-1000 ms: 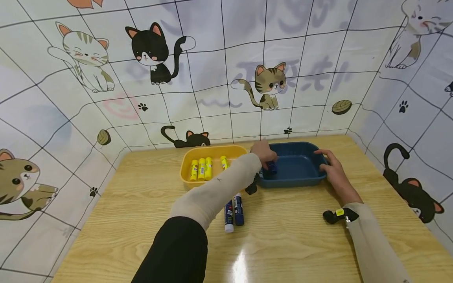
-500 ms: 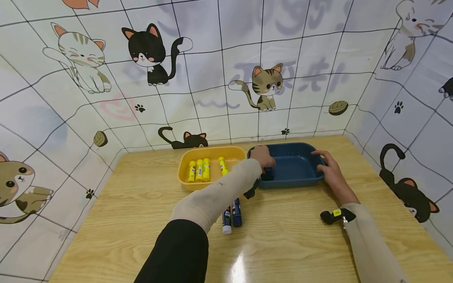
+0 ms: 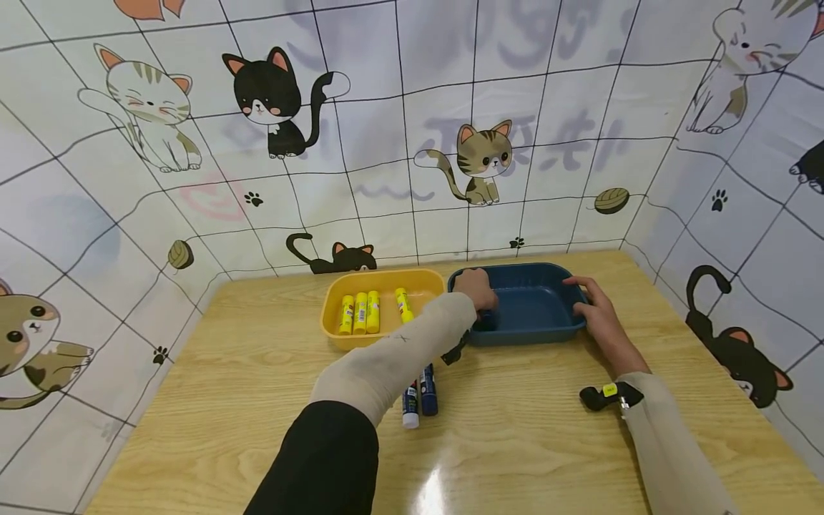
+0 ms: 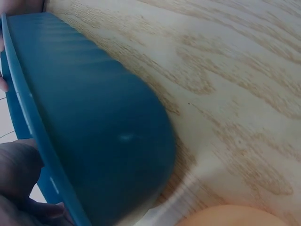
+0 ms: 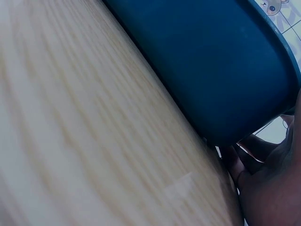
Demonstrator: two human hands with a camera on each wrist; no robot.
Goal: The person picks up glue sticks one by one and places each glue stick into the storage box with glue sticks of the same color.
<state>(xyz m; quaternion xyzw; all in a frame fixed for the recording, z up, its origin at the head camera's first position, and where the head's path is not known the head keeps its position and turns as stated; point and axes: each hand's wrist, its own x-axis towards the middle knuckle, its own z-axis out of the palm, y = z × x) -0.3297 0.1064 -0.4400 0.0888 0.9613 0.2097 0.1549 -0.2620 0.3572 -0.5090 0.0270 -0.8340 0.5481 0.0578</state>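
The left hand (image 3: 475, 287) reaches into the left end of the blue tray (image 3: 528, 335), its fingers curled around a dark blue glue stick (image 3: 488, 320) that they mostly hide. In the left wrist view the same hand (image 4: 19, 172) is partly behind the rim of the blue tray (image 4: 89, 108), and the stick cannot be made out. At the tray's right end the right hand (image 3: 608, 330) grips the rim, thumb and fingers on either side. The right wrist view has that hand (image 5: 273, 183) against the corner of the blue tray (image 5: 207, 66).
A yellow tray (image 3: 333, 339), left of the blue one, holds several yellow glue sticks (image 3: 373, 312). Nearer, partly under the left sleeve, lie a dark blue stick (image 3: 428, 392) and a white-capped one (image 3: 410, 408). A patterned wall covering (image 3: 380, 179) rises behind the wooden table (image 3: 257, 400).
The left hand has lowered slightly within the blue tray, and less of its dark blue stick shows. The right hand keeps its grip on the rim. The head view has shifted a little.
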